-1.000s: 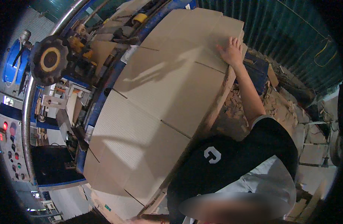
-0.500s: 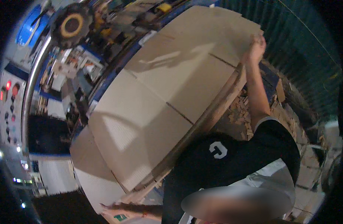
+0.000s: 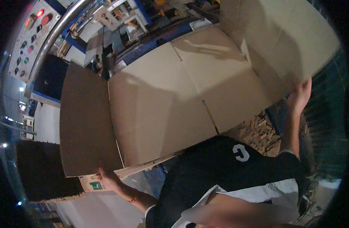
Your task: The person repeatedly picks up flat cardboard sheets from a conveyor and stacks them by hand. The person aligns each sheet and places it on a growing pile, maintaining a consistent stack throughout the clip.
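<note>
A large creased cardboard sheet [image 3: 159, 102] spreads across the middle, brown and slotted along its edges. Its left end panel [image 3: 87, 121] stands tilted up and shaded. The right end panel [image 3: 292, 38] is also raised. My left hand [image 3: 110, 181] grips the lower edge of the left panel, its fingertips at the board. At the right panel's lower corner my right hand [image 3: 300, 97] is closed on the edge, the fingers partly hidden behind it. Another cardboard piece with a green mark [image 3: 94, 185] shows beneath my left hand.
A control panel [image 3: 32, 41] with buttons and red lights stands at upper left beside a curved metal rail [image 3: 58, 36]. Blue-framed machinery [image 3: 123, 17] lies along the far side. Cardboard scraps [image 3: 260, 133] are heaped below the sheet at right. A dark stack [image 3: 41, 171] sits at left.
Both ends of the cardboard sheet have come up from nearly flat. My right hand has shifted right and down in view, my left hand up. The whole view has turned.
</note>
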`<move>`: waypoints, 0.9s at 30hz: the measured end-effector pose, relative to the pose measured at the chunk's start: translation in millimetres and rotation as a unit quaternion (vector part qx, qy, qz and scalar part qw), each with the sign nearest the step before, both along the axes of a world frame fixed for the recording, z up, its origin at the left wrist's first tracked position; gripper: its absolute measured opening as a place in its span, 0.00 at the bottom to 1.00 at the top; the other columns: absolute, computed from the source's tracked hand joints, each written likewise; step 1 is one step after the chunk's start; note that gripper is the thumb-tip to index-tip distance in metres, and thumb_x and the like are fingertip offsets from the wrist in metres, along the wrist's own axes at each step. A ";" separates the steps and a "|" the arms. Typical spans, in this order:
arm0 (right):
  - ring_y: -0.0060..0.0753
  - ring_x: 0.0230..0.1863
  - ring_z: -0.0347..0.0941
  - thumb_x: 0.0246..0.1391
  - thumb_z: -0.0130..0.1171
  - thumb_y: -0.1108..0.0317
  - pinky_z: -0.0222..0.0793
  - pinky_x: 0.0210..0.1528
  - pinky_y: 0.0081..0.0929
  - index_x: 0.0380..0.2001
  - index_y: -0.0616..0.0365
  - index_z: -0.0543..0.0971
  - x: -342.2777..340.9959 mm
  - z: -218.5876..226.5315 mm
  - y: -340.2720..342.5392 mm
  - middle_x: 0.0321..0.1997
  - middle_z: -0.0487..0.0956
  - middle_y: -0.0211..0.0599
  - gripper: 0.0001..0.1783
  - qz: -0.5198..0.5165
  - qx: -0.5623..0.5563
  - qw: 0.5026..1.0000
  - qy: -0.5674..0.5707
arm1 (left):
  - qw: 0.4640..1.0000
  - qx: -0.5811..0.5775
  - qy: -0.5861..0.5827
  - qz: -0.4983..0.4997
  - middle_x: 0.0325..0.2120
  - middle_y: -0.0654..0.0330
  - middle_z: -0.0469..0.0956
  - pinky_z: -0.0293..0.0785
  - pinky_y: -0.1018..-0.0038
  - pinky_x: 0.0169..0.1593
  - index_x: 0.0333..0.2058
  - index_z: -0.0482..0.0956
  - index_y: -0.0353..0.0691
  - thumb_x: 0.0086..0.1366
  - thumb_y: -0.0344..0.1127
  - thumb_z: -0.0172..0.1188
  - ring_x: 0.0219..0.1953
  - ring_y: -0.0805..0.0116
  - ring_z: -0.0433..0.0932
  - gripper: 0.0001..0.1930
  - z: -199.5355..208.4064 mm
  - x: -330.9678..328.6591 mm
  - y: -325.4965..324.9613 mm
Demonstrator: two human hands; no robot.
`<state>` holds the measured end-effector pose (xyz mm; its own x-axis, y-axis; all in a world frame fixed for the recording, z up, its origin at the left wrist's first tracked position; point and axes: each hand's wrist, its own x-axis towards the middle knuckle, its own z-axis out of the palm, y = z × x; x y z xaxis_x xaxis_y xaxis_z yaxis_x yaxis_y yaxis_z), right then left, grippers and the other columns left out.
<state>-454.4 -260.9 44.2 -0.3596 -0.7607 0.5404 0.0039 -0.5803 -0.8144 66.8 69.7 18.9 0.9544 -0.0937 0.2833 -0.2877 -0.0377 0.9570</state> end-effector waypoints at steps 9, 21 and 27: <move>0.40 0.53 0.69 0.42 0.58 0.70 0.65 0.51 0.40 0.42 0.51 0.76 85.8 -53.1 48.6 0.51 0.74 0.36 0.19 0.241 -0.243 0.691 0.636 | 0.761 0.395 -0.373 -0.354 0.57 0.53 0.64 0.55 0.60 0.62 0.52 0.71 0.41 0.56 0.25 0.47 0.61 0.56 0.60 0.23 -18.6 -74.3 -60.9; 0.37 0.57 0.65 0.44 0.56 0.64 0.59 0.58 0.41 0.46 0.49 0.75 85.2 -51.1 14.4 0.56 0.71 0.33 0.22 0.327 -0.279 0.618 0.658 | 0.703 0.433 -0.418 -0.379 0.58 0.59 0.63 0.53 0.56 0.62 0.55 0.68 0.52 0.50 0.20 0.49 0.61 0.58 0.59 0.31 -14.5 -62.3 -85.8; 0.45 0.61 0.59 0.49 0.53 0.48 0.53 0.61 0.45 0.46 0.49 0.75 65.1 -40.1 -5.3 0.60 0.66 0.36 0.24 0.370 -0.138 0.632 0.667 | 0.660 0.498 -0.394 -0.401 0.61 0.58 0.58 0.47 0.54 0.64 0.56 0.66 0.53 0.50 0.19 0.49 0.64 0.56 0.54 0.33 -5.6 -61.0 -84.6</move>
<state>-389.2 -266.2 4.1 0.9545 -0.2647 0.1373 -0.2256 -0.9422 -0.2477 5.8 -14.9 13.3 0.0770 -0.9939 0.0786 -0.9913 -0.0679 0.1125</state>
